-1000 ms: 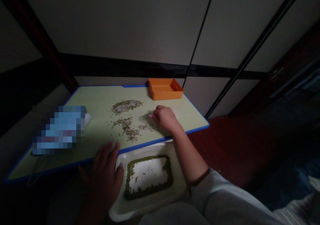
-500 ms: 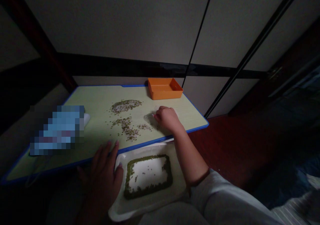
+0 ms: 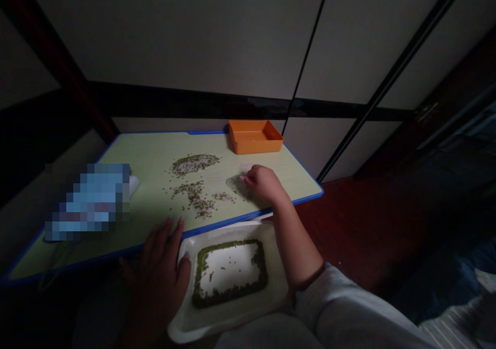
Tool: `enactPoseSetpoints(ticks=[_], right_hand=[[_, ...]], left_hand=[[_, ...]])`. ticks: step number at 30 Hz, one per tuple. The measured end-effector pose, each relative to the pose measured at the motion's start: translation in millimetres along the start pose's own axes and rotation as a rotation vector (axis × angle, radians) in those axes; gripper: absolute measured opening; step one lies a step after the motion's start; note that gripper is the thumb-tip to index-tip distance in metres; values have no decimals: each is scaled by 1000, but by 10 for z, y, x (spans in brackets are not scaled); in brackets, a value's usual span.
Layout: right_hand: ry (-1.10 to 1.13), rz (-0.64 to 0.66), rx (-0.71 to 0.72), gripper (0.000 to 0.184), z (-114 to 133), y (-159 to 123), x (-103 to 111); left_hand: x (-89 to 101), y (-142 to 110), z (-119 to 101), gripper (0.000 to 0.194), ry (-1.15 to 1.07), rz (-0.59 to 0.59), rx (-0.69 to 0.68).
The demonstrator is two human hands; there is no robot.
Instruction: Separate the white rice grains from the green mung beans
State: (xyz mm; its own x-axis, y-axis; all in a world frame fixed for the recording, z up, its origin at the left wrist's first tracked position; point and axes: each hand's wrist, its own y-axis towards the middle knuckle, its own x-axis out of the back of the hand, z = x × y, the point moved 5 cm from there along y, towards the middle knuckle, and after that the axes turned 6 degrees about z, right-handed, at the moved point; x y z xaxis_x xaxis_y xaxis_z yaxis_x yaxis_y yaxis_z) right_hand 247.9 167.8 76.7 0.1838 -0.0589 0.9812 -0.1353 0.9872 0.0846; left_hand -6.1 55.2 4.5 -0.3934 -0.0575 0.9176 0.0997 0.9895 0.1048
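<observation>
My right hand [image 3: 263, 183] is closed over the right half of the table, its fingers pinching a see-through, thin-edged piece [image 3: 235, 183] whose kind I cannot make out. Left of it lie small loose grains, greenish brown and pale: a far heap [image 3: 195, 165], a nearer scatter [image 3: 201, 203] and a few strays. Below the table edge sits a white plastic basin [image 3: 228, 315] with green grains [image 3: 217, 300] banked round its bottom. My left hand [image 3: 163, 266] rests with fingers spread between the basin's left rim and the table edge, holding nothing.
An orange open box [image 3: 258, 146] stands at the back right of the pale, blue-edged table [image 3: 147, 153]. At the left lies a blurred-out blue object [image 3: 89, 202] with a white end. Cabinet panels [image 3: 201, 39] rise right behind the table.
My right hand has shifted slightly to the right, drawing the see-through piece along with it. My left hand, the basin and the grain heaps look the same.
</observation>
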Motion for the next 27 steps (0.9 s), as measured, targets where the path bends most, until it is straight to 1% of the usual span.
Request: enactPoseSetpoints(ticks=[6,17,22,27], right_hand=[[3,17,1,31,15,-12,12],[-3,66,17,34,70,-15,6],[19,43,37,34,81,-21,23],[35,11,18,32,-7,-28,40]], left_hand=[[24,-1,-24,56,-7,7,5],[-4,8,5,57,24,26,11],[10,-3,-8,56,8,18,12],[17,1,-15,56,-7,13,1]])
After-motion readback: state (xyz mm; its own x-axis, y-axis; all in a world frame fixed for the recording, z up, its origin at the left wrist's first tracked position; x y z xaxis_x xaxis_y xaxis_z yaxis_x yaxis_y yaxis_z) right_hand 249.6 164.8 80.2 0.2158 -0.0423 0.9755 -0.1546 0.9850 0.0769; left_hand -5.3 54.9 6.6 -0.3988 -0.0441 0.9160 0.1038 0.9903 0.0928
